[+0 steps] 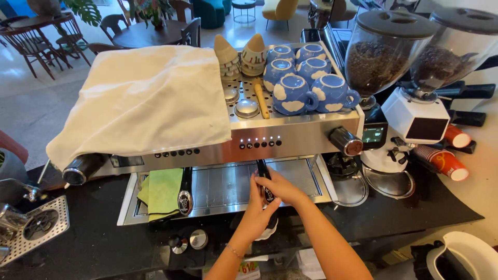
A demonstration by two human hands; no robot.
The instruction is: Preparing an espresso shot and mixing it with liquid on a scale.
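A steel espresso machine [290, 132] fills the counter in front of me. Both my hands meet at the black handle of the right portafilter [263, 171], which sticks out from under the machine's front. My right hand [282, 187] wraps the handle from the right. My left hand [258, 212] holds it from below, near the handle's end. A second black portafilter handle [185, 189] hangs to the left, untouched. Under both lies the metal drip tray [228, 184].
A white cloth [145, 98] covers the machine's left top; several blue cups [303, 78] stand on the right top. Two bean grinders [410, 67] and red paper cups [446, 161] are at right. A green rag [163, 192] lies on the tray. A tamper [198, 239] sits on the black counter.
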